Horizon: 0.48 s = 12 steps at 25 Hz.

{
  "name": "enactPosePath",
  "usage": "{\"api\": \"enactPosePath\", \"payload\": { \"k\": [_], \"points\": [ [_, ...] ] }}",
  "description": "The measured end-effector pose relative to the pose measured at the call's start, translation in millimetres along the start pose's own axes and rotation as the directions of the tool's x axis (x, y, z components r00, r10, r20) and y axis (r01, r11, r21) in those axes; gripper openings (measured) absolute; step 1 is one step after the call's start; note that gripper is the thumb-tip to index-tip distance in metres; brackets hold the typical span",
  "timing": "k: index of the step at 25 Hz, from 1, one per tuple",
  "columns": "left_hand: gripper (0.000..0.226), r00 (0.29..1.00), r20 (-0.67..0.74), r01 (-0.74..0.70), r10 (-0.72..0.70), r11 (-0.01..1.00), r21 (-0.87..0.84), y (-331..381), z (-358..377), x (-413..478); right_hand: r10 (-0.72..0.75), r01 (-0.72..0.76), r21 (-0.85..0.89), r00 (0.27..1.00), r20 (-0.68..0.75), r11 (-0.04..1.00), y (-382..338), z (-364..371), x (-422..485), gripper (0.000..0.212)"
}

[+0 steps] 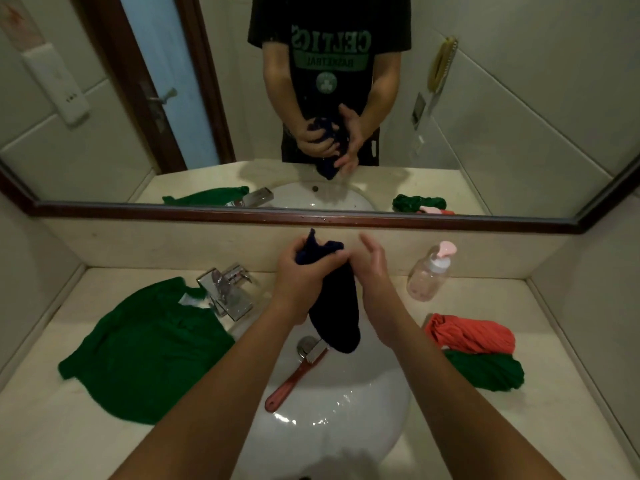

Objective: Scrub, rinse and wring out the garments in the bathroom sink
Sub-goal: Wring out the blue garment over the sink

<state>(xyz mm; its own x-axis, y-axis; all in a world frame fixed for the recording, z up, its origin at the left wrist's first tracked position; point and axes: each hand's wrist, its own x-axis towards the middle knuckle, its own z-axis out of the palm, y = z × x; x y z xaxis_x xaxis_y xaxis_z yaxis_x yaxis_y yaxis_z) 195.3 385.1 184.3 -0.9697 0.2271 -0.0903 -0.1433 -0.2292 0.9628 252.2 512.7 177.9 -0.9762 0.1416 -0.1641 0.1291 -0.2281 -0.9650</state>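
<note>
Both forearms are bare up to the left hand [299,271] and the right hand [375,268]. The mirror [104,209] shows a black short-sleeved T-shirt [329,15] with sleeves that end above the elbow. Green block lettering across the chest, reversed in the glass, reads CELTICS. Under it a green bar carries BASKETBALL in dark letters. Lower down is a small round pale emblem [326,82] with a green shamrock. Below the hem the clothing is dark, shorts or trousers, with a small white tag [373,147] at one hip.
</note>
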Motion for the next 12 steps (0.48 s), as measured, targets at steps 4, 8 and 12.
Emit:
{"api": "enactPosePath", "payload": {
  "k": [4, 8, 12],
  "points": [
    [0.024, 0.973, -0.164, 0.128, -0.162, 0.971, -0.200, -13, 0, 13, 0.117, -0.109, -0.052, 0.978, 0.174, 0.993, 42, -16, -14, 0.072],
    [0.026, 0.970, -0.069, 0.230, -0.232, 0.973, -0.032, -22, -8, 17, 0.244, -0.233, -0.072, 0.937, 0.250, 0.970, 45, -13, -12, 0.066],
    [0.043, 0.787, 0.499, 0.431, -0.364, 0.902, -0.021, -5, -47, 31, 0.311, -0.327, -0.001, 0.899, 0.308, 0.945, 44, -24, -8, 0.067]
  ]
}}
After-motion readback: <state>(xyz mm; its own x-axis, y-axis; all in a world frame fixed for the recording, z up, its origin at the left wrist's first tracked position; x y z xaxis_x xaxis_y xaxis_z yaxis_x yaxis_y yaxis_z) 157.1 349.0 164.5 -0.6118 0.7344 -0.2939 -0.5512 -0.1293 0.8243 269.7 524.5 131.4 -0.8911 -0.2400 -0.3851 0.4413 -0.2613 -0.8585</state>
